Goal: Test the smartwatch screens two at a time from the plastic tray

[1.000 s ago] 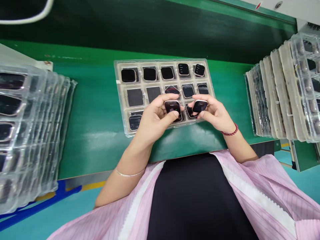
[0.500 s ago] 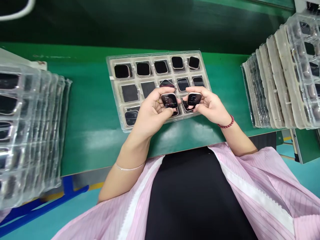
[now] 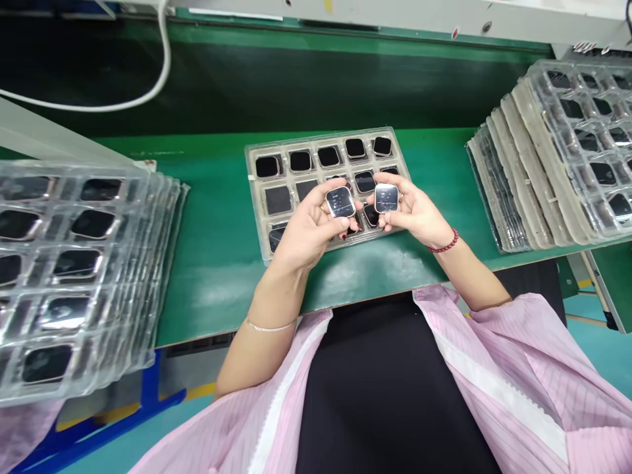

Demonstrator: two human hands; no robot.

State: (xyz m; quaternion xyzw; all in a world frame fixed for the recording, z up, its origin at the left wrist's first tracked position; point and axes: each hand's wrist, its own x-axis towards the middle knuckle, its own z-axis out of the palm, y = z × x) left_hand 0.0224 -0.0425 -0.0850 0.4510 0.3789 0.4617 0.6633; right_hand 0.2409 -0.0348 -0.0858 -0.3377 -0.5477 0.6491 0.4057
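My left hand [image 3: 316, 220] is closed around the edges of a square smartwatch body [image 3: 340, 202], its lit screen turned up. A second smartwatch body [image 3: 386, 197], also with faint marks on its screen, sits between the thumb and fingers of my right hand [image 3: 412, 209]. Both watches are held side by side above the front part of a clear plastic tray [image 3: 257, 197]. Dark-screened watches, such as a watch in the back row [image 3: 300, 160], lie in several of its pockets. My hands hide some front pockets.
A stack of clear trays with watches [image 3: 99, 263] stands at the left on the green table [image 3: 212, 289]. Another tray stack [image 3: 557, 158] leans at the right. A white cable [image 3: 165, 59] hangs at the upper left, and a pale beam [image 3: 395, 16] crosses the back.
The camera view has shifted, showing more of the back beam and left stack. Both watches remain in my hands, now tilted so their screens catch more light.
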